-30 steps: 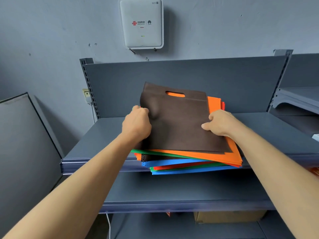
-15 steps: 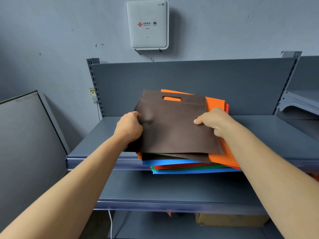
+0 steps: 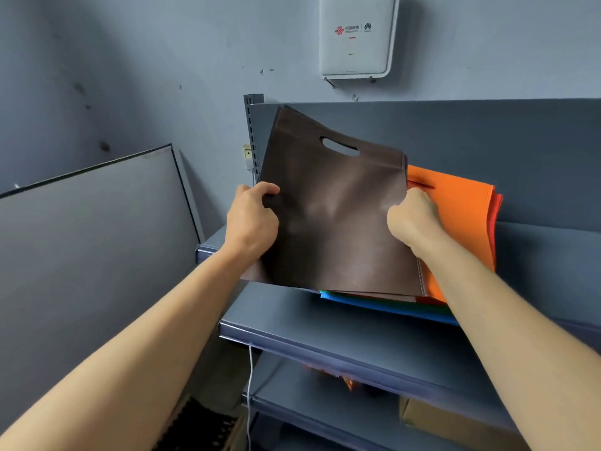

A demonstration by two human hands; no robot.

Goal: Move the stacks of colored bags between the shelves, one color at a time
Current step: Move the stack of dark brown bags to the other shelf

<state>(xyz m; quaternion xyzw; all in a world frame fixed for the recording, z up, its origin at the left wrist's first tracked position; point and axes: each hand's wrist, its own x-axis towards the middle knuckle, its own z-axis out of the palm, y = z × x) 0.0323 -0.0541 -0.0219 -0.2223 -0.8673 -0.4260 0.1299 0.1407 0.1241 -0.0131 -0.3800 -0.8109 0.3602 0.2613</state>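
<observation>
The brown bag (image 3: 335,216) has come up off the pile since the earlier frame. Its handle slot, which showed orange behind it, now shows the grey back panel (image 3: 487,138), and my view has swung to the left. I see my left hand (image 3: 252,219) gripping the bag's left edge, thumb on top and fingers curled under. My right hand (image 3: 411,216) is curled and pinches the bag's right edge. The bag tilts up, with its far end raised and its near end low over the pile. The orange bags (image 3: 461,216) lie on top of the pile on the upper shelf (image 3: 546,255), with a blue bag (image 3: 390,305) and thin edges of green and red beneath them. The pile overhangs the shelf's front edge, above the lower shelf (image 3: 357,330). A white wall box (image 3: 357,37) hangs above, and a grey panel (image 3: 97,239) leans at the left.
</observation>
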